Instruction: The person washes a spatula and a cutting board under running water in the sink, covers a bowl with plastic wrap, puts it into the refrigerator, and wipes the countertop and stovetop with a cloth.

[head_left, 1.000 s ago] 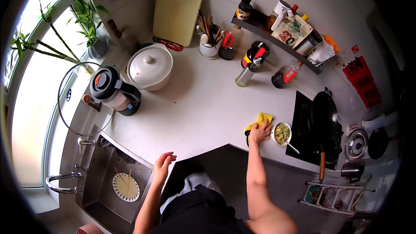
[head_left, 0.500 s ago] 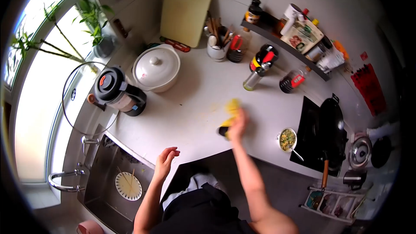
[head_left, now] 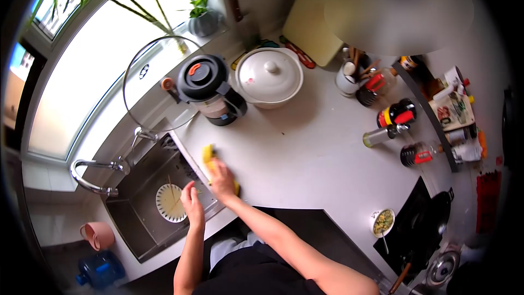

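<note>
My right hand (head_left: 221, 180) presses a yellow cloth (head_left: 208, 153) flat against the white countertop (head_left: 295, 169), right beside the sink's edge. Parts of the cloth stick out past the fingertips and below the palm; the rest is hidden under the hand. Over the near side of the steel sink (head_left: 136, 224), my left hand (head_left: 192, 203) is held up with its fingers stretched out and nothing in it. Behind its fingers, a pale plate (head_left: 165, 207) with a dark patterned rim lies in the sink, with chopsticks (head_left: 173, 188) across it.
A black-lidded kettle (head_left: 210, 90) and a white lidded pot (head_left: 268, 76) stand at the back, by the window. Bottles (head_left: 382, 135) and a utensil holder (head_left: 347, 81) are along the wall. A bowl of food (head_left: 383, 222) with a spoon sits near the black stove (head_left: 401, 224).
My right hand has swept the yellow cloth left across the countertop to the sink's edge. The view has turned left, and my left hand is now over the sink.
</note>
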{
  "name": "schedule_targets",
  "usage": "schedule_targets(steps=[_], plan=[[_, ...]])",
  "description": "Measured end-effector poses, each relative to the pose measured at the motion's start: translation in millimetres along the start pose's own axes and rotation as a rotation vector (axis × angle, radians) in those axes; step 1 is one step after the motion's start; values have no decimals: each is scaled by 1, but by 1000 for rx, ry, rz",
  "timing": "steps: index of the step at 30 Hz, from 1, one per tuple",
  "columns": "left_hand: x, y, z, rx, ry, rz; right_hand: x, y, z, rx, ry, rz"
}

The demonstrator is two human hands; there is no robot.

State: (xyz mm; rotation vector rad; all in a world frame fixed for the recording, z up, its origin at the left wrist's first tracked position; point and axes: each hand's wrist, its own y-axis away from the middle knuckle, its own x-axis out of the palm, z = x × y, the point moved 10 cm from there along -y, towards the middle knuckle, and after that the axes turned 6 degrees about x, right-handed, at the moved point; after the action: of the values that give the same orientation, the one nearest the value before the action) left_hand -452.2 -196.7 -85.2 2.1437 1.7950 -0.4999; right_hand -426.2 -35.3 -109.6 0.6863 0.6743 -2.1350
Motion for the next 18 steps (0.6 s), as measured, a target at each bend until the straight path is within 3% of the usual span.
schedule_targets(steps=[3,5,6,9,10,12,14,15,17,18], plan=[[-34,-6,-26,11,-117,-188,38,-16,55,-113,-398,241],[-50,-11,-30,30,-105,-267,10,-29,42,-83,-466,139],[-53,-13,-27,5,-102,-254,-10,-34,5,99,-817,-30],[-50,-13,14,-22,56,-206,-153,-53,-95,266,-287,-323],[-51,-9,15,-47,57,-210,-198,-61,-131,268,-132,-494],[-50,-2,22,-90,91,-197,-247,-69,-219,243,111,-613],[-54,5,25,-128,90,-215,-260,-64,-308,560,212,-641],[-51,8,37,-146,139,-204,-249,-68,-296,543,209,-627],[-53,12,50,-170,185,-211,-205,-76,-224,373,524,-570],[-54,14,53,-189,200,-210,-176,-85,-178,266,396,-423]])
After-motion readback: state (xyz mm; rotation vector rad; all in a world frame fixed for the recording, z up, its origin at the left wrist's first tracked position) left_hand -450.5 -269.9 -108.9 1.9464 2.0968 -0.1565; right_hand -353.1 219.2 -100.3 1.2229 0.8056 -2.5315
